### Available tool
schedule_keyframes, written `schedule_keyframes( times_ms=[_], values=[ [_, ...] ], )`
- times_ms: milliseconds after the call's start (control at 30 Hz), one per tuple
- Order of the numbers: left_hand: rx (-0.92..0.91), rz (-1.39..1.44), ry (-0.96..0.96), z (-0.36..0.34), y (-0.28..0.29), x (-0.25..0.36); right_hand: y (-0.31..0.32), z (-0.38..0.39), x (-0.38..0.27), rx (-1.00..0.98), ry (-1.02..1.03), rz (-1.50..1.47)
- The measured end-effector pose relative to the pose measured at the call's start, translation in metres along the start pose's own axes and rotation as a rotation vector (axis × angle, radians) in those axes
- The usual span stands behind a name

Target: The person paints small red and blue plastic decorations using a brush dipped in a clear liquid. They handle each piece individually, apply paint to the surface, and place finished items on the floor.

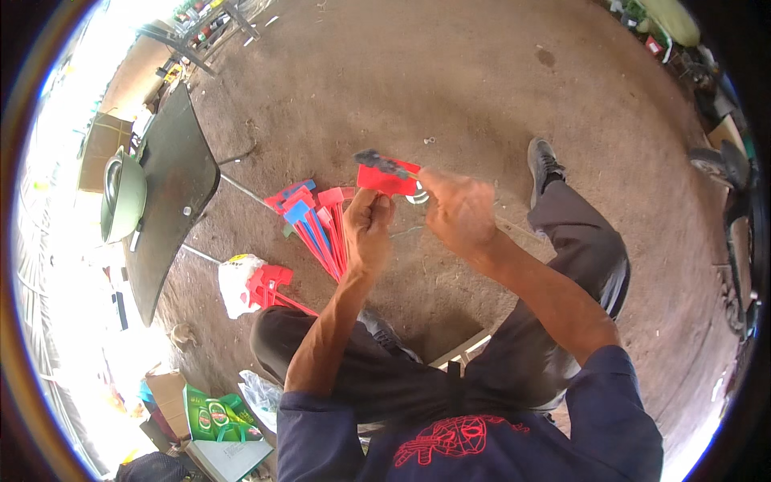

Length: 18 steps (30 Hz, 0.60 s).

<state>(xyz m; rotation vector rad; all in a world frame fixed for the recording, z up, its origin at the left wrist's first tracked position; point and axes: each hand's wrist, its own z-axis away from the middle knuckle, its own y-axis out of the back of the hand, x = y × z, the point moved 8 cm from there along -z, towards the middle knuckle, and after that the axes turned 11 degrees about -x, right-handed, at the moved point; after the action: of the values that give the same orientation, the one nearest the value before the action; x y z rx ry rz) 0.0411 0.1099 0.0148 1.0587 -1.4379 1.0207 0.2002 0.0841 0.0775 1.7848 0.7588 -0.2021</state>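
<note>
Near the middle of the view, my left hand (369, 233) is closed on the lower edge of a flat red rectangular plastic piece (379, 181). My right hand (459, 213), slightly smeared by motion, is curled round the end of a dark, fuzzy-headed brush-like tool (381, 163). The tool's dark head lies across the top of the red piece; whether it touches is hard to tell. Just below, beside my right fingers, shows a white ringed object (418, 194), partly covered. Left of my left hand, several long-stemmed red and blue plastic paddles (309, 217) lie fanned on the ground.
More red plastic pieces (269, 283) lie by a white bag (235, 281) near my left knee. A dark low table (173, 177) with a pale green helmet-like object (127, 197) stands left. A green bag (215, 414) sits lower left; assorted clutter (727, 169) lines the right edge.
</note>
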Motion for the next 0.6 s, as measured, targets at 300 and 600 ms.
schedule_keyframes(
  times_ms=[300,600],
  values=[
    [0.050,-0.013,-0.018,-0.003,0.013,0.005,0.001,0.003,0.005,0.016,-0.026,-0.066],
    [0.053,0.026,-0.034,-0.006,0.022,-0.002,-0.004,0.005,0.007,-0.002,0.019,0.041]
  ],
)
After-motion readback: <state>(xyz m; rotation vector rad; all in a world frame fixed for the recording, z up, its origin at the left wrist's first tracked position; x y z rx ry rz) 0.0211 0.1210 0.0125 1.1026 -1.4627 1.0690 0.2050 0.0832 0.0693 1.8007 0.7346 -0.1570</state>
